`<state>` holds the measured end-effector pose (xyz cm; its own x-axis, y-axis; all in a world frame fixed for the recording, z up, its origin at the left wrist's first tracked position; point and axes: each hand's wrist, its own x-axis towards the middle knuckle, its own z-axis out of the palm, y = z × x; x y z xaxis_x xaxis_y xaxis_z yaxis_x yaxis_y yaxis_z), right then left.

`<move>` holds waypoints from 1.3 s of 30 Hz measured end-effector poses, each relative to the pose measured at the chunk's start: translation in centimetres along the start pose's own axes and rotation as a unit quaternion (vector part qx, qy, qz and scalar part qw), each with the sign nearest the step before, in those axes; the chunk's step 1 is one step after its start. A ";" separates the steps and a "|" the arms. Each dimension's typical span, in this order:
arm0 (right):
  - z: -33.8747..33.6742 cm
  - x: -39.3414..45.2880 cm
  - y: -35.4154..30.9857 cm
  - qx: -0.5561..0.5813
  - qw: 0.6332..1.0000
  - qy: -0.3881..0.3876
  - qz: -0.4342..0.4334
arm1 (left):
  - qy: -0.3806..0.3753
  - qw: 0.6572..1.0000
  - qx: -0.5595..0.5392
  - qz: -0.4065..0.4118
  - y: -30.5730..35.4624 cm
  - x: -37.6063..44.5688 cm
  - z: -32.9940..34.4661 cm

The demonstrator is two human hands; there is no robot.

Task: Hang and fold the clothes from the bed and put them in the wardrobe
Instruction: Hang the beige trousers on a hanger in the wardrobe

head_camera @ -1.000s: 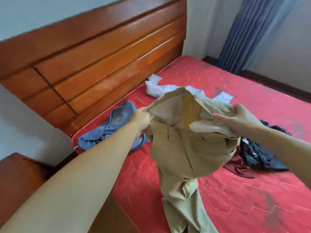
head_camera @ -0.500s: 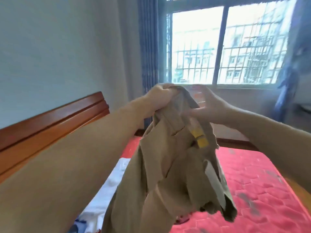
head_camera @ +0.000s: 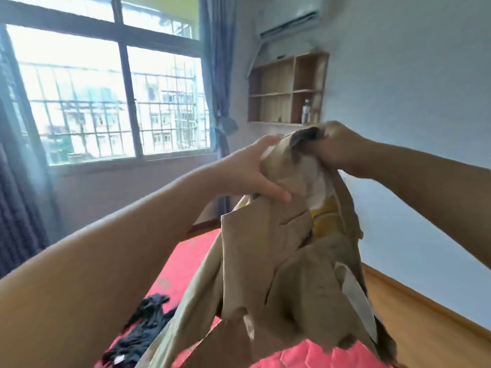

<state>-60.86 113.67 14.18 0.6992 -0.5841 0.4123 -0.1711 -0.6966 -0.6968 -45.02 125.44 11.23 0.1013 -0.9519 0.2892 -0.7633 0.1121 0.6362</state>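
Khaki trousers (head_camera: 268, 266) hang in the air in front of me, waistband up, with a yellow lining patch showing inside. My left hand (head_camera: 252, 171) holds the left side of the waistband, thumb stretched over the cloth. My right hand (head_camera: 334, 147) grips the bunched top of the waistband on the right, slightly higher. The legs drop down over the red mattress (head_camera: 186, 264). A dark garment (head_camera: 140, 333) lies crumpled on the mattress at lower left.
A barred window (head_camera: 111, 102) with blue curtains (head_camera: 218, 75) fills the left wall. A wooden wall shelf (head_camera: 287, 91) with a bottle hangs under an air conditioner (head_camera: 289, 19). Wooden floor (head_camera: 425, 322) runs along the right of the bed.
The trousers were lifted off the bed and held high. My view swung right from the headboard to the window and the shelf wall. Both hands shifted along the waistband.
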 end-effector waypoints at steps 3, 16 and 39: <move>-6.7 -4.8 0.6 0.024 0.996 0.064 0.048 | -0.040 0.996 0.025 0.072 4.6 3.0 4.2; -26.5 -37.3 8.1 -0.113 0.916 0.218 0.316 | 0.054 0.960 -0.164 0.221 35.7 9.7 28.4; -54.0 -71.6 -4.4 -0.156 0.643 0.484 0.572 | -0.529 0.661 -0.355 0.396 70.8 7.7 52.9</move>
<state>-147.63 136.06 19.49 -0.7432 -0.6690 0.0117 -0.4254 0.4590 -0.7800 -132.03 110.99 20.65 -0.9406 -0.1396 0.3097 0.2205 0.4425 0.8692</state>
